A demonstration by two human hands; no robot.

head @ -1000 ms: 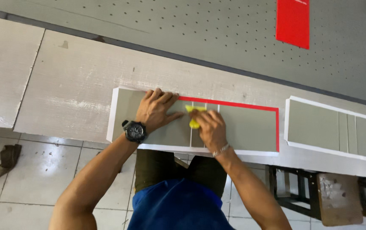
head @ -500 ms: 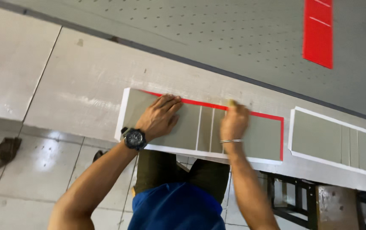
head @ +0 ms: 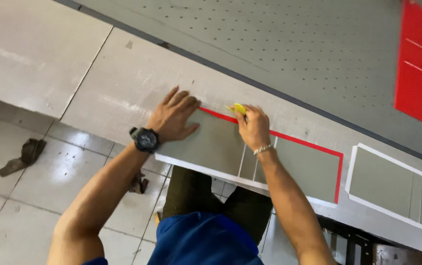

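The grey panel (head: 211, 142) is pressed flat by the open left hand (head: 171, 118); a yellow tool (head: 240, 108) is clamped in the right hand (head: 253, 128) at its far red edge (head: 289, 139).

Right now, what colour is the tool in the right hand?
Yellow: the tool in the right hand, head view.

The right hand (head: 254, 126) is covering most of the small yellow tool (head: 240, 108), so its shape is perhaps a scraper. The left hand (head: 172, 118) is hiding the grey panel's (head: 211, 145) near corner. The red strip (head: 413, 61) is blurring, and the second panel (head: 392, 184) is running off the right edge.
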